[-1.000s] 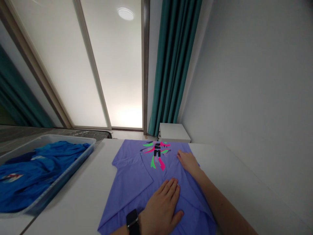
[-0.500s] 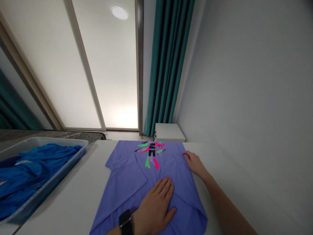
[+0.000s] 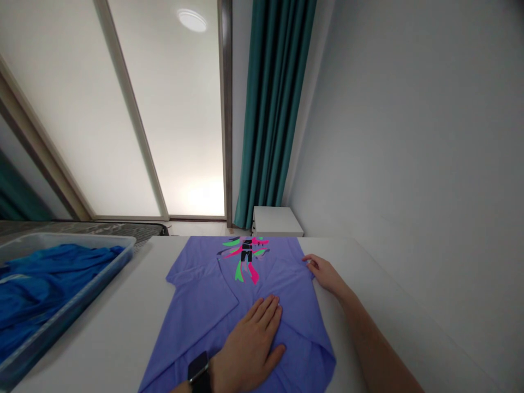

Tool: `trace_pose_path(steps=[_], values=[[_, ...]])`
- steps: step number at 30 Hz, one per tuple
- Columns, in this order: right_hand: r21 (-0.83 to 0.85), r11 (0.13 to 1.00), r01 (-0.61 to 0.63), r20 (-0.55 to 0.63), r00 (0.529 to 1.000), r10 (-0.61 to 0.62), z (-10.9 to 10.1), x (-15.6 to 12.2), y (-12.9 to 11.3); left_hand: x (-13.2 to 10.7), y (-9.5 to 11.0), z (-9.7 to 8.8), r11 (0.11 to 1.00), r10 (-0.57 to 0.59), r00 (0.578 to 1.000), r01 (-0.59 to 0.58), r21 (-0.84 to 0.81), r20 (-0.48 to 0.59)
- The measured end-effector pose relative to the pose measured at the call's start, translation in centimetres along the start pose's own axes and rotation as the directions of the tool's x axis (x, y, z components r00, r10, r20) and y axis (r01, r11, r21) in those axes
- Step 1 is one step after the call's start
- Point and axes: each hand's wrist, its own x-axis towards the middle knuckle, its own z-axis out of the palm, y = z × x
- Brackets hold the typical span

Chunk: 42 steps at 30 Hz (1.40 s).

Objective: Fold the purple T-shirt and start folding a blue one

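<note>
A purple T-shirt (image 3: 196,305) with a black, pink and green print is spread on the white table, its sides folded inward and creased. My left hand (image 3: 256,341), a dark watch on its wrist, lies flat on the middle of the shirt with its fingers stretched out. At the shirt's far right edge, near the shoulder, my right hand (image 3: 323,273) has thumb and forefinger close together on the cloth. A small bit of purple sleeve shows just under those fingers.
To the left stands a clear plastic bin (image 3: 123,256) holding blue clothes (image 3: 61,278). A grey wall (image 3: 409,164) rises along the right side. Beyond the white table (image 3: 118,316) are a low white cabinet (image 3: 278,221), a green curtain (image 3: 274,109) and frosted sliding doors (image 3: 180,136).
The view has turned slightly, so everything sits further left. My right hand has moved a little outward from the shirt, and a bit of sleeve now shows there. My left hand stays flat.
</note>
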Motion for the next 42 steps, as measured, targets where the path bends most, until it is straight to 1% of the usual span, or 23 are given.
trace_pose_path(steps=[6, 9, 12, 14, 17, 19, 21, 23, 26, 30, 37, 42], values=[[-0.081, 0.997, 0.018, -0.027, 0.999, -0.02, 0.2, 0.1, 0.1, 0.0, 0.0, 0.0, 1.0, -0.001, 1.0, 0.001, 0.008, 0.007], [-0.117, 0.993, 0.021, -0.074, 0.997, -0.03, -0.3, 0.0, -0.9, 0.0, -0.1, 0.1, 1.0, 0.004, 1.0, -0.004, 0.008, -0.003], [-0.152, 0.986, 0.073, -0.09, 0.992, -0.087, -0.7, -1.1, -3.2, 0.0, -0.1, 0.1, 1.0, 0.006, 1.0, -0.006, 0.012, -0.017], [-0.181, 0.973, 0.141, -0.051, 0.987, -0.153, -0.5, -2.6, -5.2, 0.1, 0.0, 0.1, 1.0, 0.007, 1.0, -0.007, 0.017, -0.009], [-0.198, 0.944, 0.263, 0.035, 0.965, -0.261, 0.7, -5.6, -7.9, 0.2, 0.0, -0.1, 0.999, 0.001, 1.0, -0.001, 0.035, 0.025], [-0.223, 0.929, 0.295, 0.065, 0.955, -0.288, 1.6, -7.5, -8.8, 0.2, 0.0, -0.2, 0.999, 0.001, 0.999, -0.003, 0.045, 0.035], [-0.249, 0.928, 0.276, 0.089, 0.961, -0.262, 2.2, -9.0, -9.0, 0.2, -0.1, -0.1, 0.999, 0.012, 1.0, -0.013, 0.051, 0.028], [-0.267, 0.933, 0.243, 0.125, 0.968, -0.216, 2.6, -9.8, -8.5, 0.2, -0.1, 0.0, 0.998, 0.02, 1.0, -0.021, 0.058, 0.014], [-0.275, 0.934, 0.226, 0.184, 0.966, -0.179, 2.6, -10.2, -7.7, 0.2, -0.2, 0.1, 0.998, 0.024, 1.0, -0.025, 0.064, 0.005], [-0.28, 0.929, 0.241, 0.219, 0.958, -0.183, 2.4, -10.2, -7.2, 0.1, -0.3, 0.2, 0.997, 0.028, 0.999, -0.03, 0.067, 0.033], [-0.282, 0.928, 0.245, 0.217, 0.958, -0.187, 2.3, -10.4, -7.1, -0.2, -0.5, 0.1, 0.998, 0.014, 1.0, -0.014, 0.066, 0.006], [-0.289, 0.935, 0.205, 0.185, 0.97, -0.156, 2.6, -10.1, -7.6, -0.5, 0.4, -0.8, 0.999, 0.006, 0.999, -0.008, 0.049, 0.041]])
